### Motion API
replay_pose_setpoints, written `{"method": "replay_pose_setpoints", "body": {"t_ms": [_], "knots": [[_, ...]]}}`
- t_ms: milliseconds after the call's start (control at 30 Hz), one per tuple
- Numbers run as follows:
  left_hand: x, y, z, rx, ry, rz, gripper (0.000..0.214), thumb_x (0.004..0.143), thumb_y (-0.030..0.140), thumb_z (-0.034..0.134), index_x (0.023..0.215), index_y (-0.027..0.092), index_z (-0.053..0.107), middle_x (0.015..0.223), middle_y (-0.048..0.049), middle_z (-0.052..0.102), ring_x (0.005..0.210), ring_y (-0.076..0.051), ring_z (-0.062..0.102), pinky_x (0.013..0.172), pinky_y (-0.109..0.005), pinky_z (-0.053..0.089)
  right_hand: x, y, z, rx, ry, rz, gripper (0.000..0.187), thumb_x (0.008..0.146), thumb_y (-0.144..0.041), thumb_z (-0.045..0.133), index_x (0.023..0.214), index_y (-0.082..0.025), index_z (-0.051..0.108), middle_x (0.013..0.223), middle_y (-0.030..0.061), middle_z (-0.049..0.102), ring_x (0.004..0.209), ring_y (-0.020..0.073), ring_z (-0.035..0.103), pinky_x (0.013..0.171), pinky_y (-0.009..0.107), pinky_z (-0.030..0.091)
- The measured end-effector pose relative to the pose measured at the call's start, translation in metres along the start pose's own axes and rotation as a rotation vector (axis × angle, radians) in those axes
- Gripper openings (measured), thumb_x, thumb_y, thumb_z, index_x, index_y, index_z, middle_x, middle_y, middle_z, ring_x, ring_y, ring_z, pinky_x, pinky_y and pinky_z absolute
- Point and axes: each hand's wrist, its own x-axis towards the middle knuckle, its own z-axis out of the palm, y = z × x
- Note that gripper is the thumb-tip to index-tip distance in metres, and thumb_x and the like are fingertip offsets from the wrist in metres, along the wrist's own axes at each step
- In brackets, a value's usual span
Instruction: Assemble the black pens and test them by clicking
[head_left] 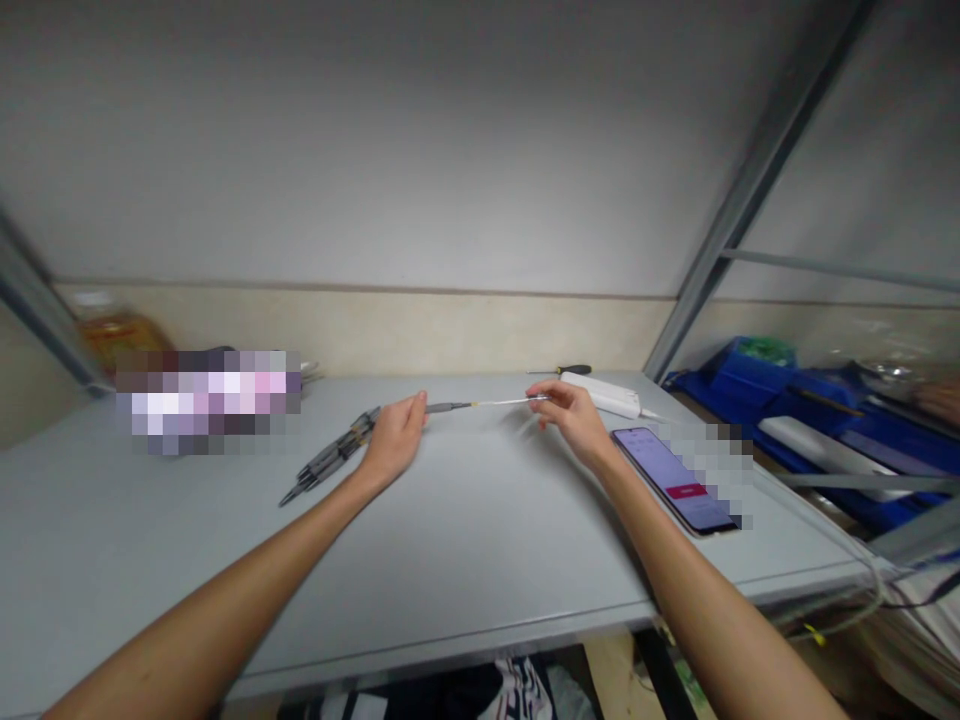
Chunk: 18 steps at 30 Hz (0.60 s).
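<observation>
My left hand [396,438] is closed around the barrel of a grey pen [448,407], held just above the grey table [465,540]. My right hand [568,412] pinches the far end of a thin white refill [504,402] that sticks out of the pen's tip. The two hands are apart, with the refill stretched level between them. Several more grey pens [330,460] lie in a loose row on the table, just left of my left hand.
A phone [673,478] with a lit screen lies right of my right wrist. A white power strip [604,393] and a screwdriver [564,371] sit at the back. Blue bins [757,372] stand beyond the metal frame post [739,200]. A bottle [112,335] is back left.
</observation>
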Motion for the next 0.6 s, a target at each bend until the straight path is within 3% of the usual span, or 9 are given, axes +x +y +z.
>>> {"method": "replay_pose_setpoints", "body": {"t_ms": [367,600], "knots": [[0.001,0.002,-0.003,0.053,-0.041,0.048,0.045,0.085,0.046,0.026,0.052,0.020,0.041,0.048,0.0014,0.045,0.049,-0.013,0.040,0.051,-0.025,0.026,0.001,0.000,0.000,0.034,0.024,0.001,0.020,0.059,-0.024,0.063,0.076,-0.013,0.064,0.068,0.0009,0.059,0.051,0.0096,0.049,0.049,0.024,0.041],[-0.003,0.005,0.002,0.012,-0.090,0.053,0.046,0.086,0.046,0.026,0.053,0.019,0.042,0.048,0.0014,0.046,0.049,-0.013,0.041,0.051,-0.025,0.026,-0.004,0.003,0.008,-0.081,-0.116,-0.069,0.023,0.065,-0.030,0.066,0.083,-0.015,0.067,0.081,0.0038,0.065,0.057,0.0103,0.053,0.056,0.025,0.044]]}}
